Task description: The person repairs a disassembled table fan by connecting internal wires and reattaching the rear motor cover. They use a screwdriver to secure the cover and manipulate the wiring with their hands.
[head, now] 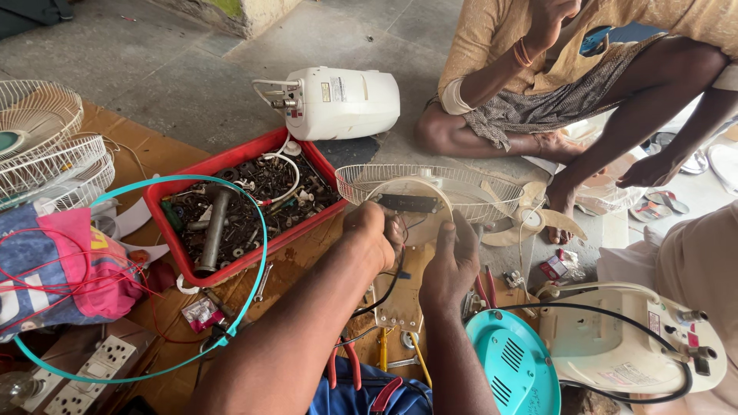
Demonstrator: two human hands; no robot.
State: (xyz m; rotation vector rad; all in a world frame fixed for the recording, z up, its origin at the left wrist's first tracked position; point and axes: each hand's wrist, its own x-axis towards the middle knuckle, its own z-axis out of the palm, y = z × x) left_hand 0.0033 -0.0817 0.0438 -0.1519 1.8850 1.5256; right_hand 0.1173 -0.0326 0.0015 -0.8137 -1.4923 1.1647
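Both hands meet at one cream fan-motor housing (411, 207) set against a white wire fan guard (461, 188) on the floor; the left hand (373, 230) is closed round the housing's left edge, while the right hand (450, 265) steadies its lower right side with the thumb raised against the plastic; the two hands sit close together, with only the housing's lower part between them; one black wire (388, 288) hangs down from the housing between the forearms.

Left of the hands stands one red tray (173, 238) filled with dark screws and scrap metal, one grey metal shaft (214, 230) lying among them; one teal ring (257, 223) loops across it; two more wire guards (42, 146) are stacked at the far left; one white water heater (342, 102) lies beyond the tray, and a second heater (623, 342) lies at lower right beside one teal fan cover (511, 365); another person (584, 84) sits opposite on the concrete.
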